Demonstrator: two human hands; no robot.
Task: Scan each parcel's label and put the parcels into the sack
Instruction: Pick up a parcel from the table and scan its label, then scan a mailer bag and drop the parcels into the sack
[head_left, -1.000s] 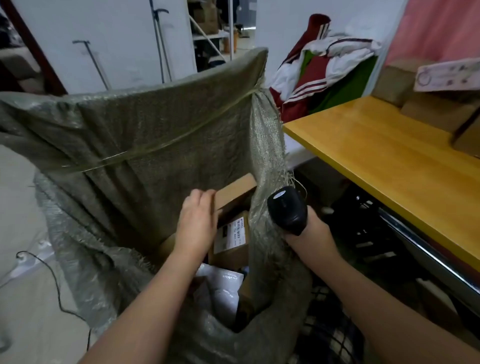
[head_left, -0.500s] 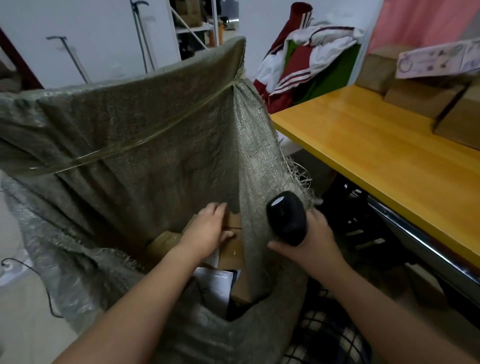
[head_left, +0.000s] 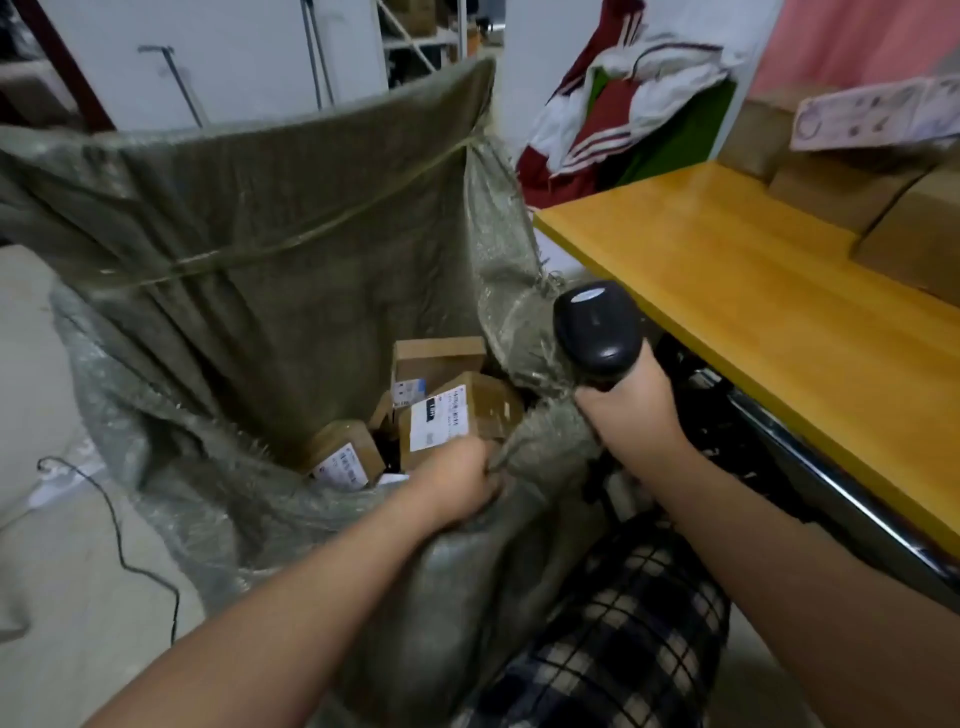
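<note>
The left hand (head_left: 460, 480) clutches the near rim of the woven sack (head_left: 285, 208); the right hand (head_left: 636, 421) grips the barcode scanner (head_left: 597, 332) beside it. Labelled parcels (head_left: 457, 410) lie inside the sack. Probably between parcels: next, reach right for a cardboard box (head_left: 836, 189) on the counter (head_left: 753, 296).

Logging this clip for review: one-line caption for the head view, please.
Left hand grips the near rim of a green sack of labelled parcels; right hand holds the black scanner.

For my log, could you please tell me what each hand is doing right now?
Left hand: grips the sack rim.
Right hand: holds the scanner.
</note>
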